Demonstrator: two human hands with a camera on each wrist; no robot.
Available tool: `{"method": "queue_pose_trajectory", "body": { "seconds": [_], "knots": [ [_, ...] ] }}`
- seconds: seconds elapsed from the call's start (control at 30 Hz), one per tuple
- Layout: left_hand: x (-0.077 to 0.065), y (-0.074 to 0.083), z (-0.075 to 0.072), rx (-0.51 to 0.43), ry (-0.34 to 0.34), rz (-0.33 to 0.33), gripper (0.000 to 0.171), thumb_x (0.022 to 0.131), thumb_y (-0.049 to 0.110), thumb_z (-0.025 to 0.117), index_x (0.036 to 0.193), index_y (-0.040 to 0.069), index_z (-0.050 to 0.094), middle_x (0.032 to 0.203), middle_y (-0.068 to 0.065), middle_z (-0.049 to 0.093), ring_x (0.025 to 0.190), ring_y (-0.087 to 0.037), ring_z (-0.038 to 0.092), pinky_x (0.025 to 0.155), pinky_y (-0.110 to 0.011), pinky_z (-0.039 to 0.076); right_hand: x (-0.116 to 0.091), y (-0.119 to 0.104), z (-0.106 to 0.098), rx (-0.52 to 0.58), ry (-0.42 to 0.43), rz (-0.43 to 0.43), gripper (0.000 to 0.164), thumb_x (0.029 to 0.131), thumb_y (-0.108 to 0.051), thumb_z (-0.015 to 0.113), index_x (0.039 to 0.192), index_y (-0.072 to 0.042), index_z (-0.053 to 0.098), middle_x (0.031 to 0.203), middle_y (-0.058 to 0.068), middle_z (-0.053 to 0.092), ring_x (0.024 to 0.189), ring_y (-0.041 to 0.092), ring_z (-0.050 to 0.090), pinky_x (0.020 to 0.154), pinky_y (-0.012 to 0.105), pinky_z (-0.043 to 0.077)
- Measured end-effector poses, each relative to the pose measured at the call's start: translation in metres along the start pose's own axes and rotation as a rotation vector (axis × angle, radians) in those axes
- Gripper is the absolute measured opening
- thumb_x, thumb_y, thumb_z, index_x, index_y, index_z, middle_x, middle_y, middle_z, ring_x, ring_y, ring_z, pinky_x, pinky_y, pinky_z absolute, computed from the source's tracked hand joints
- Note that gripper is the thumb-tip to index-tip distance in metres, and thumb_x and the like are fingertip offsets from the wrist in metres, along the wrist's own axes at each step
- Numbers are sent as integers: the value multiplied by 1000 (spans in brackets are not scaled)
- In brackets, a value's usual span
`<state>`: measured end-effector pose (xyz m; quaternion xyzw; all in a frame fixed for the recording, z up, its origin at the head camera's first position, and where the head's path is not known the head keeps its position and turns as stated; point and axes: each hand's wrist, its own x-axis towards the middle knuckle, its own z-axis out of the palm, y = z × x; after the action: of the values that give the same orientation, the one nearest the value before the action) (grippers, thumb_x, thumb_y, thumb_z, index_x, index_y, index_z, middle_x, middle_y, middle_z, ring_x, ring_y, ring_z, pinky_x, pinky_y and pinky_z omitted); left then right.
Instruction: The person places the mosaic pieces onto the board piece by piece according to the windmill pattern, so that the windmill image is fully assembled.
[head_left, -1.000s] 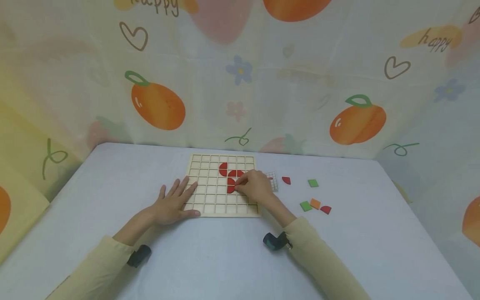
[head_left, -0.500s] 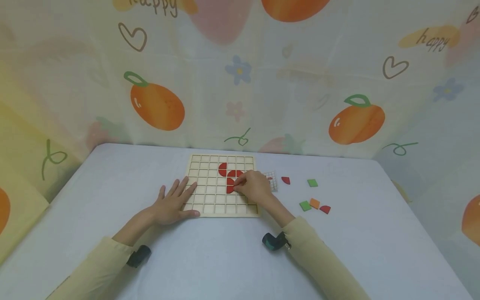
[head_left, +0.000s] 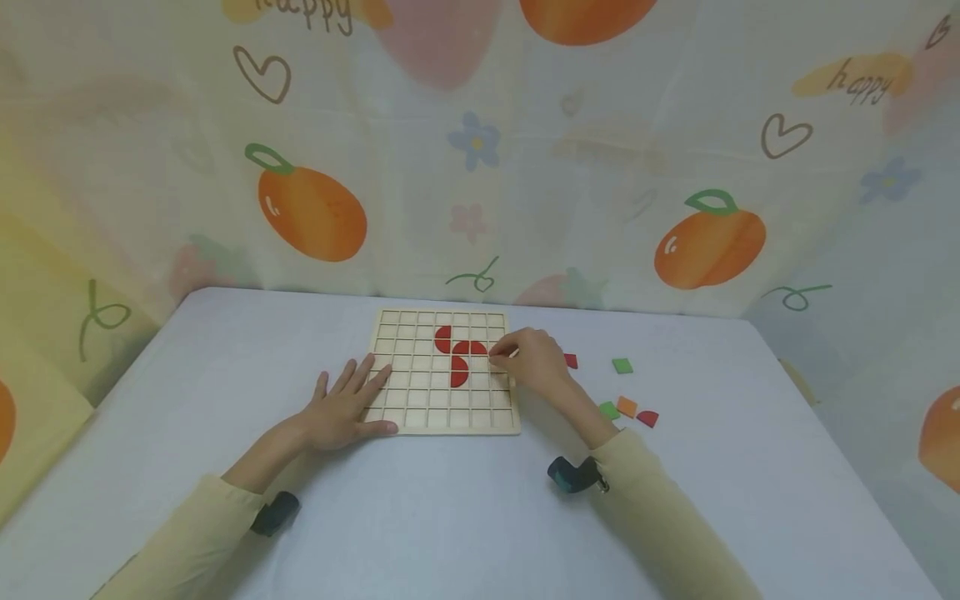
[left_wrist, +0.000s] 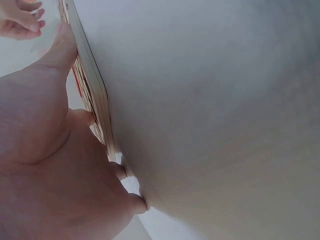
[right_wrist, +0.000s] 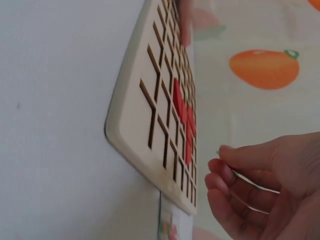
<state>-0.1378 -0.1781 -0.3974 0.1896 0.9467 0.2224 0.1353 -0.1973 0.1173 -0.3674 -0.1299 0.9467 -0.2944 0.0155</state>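
A wooden grid board point(head_left: 409, 417) lies on the table. Several red quarter-circle tiles sit in its cells, paired into half discs: one upper left point(head_left: 443, 340), one in the middle point(head_left: 470, 347), one below point(head_left: 459, 372). My left hand point(head_left: 339, 412) rests at the board's left edge, fingers spread, thumb on the near corner. My right hand point(head_left: 534, 363) hovers over the board's right edge, fingers loosely bent. In the right wrist view nothing shows between thumb and fingertips of the right hand point(right_wrist: 265, 185).
Right of the board lie green tiles point(head_left: 622, 366) point(head_left: 609, 410), an orange tile point(head_left: 627, 406) and red tiles point(head_left: 648, 418) point(head_left: 572, 361). A printed card point(right_wrist: 167, 220) beside the board is hidden by my right hand in the head view. A patterned cloth point(head_left: 480, 208) hangs behind.
My right hand has let go of the lower red tile and moved right, off the lower half disc, which is now fully visible. The left hand stays in place.
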Motion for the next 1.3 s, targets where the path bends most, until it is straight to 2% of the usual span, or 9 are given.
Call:
{"method": "queue_pose_trajectory", "body": {
  "seconds": [0.23,0.57,0.77,0.93,1.17,1.3],
  "knots": [
    [-1,-2,0,3,3,-3,92,92,51,62,156,3,17,161,-26,1,145,-51,-3,107,-71,-7,-6,15,-19,-13,4,6,11,90,-15,71,96,-9,77,92,3,73,72,15,61,57,25,45],
    [0,-4,2,7,4,-3,92,91,51,62,156,3,18,161,-26,1,145,-50,-4,107,-71,-8,-7,49,-35,-45,51,24,13,89,-12,71,98,-5,77,95,9,74,80,22,66,63,30,48],
    [1,-4,2,6,4,-1,92,92,51,62,156,3,17,161,-26,1,145,-50,-4,107,-71,-8,-8,71,-45,-83,80,118,15,90,-13,70,101,-5,76,97,9,74,79,22,66,62,30,46],
    [1,-5,2,6,6,3,92,92,52,61,156,3,17,161,-26,0,145,-51,-4,107,-72,-8,-12,82,-53,-98,91,154,17,90,-14,69,102,-2,75,99,13,73,92,30,63,70,38,48],
    [1,-6,3,0,7,2,92,92,52,61,156,3,17,161,-26,0,145,-50,-4,107,-71,-8,-13,88,-50,-143,8,267,29,89,-22,73,106,0,73,105,17,71,97,32,61,77,41,50],
    [1,-6,3,1,5,0,93,92,52,61,156,4,16,161,-26,-1,145,-50,-5,107,-71,-9,-12,89,-45,-172,3,278,31,86,-25,76,104,0,74,103,16,72,96,31,63,76,39,50]
  ]
}}
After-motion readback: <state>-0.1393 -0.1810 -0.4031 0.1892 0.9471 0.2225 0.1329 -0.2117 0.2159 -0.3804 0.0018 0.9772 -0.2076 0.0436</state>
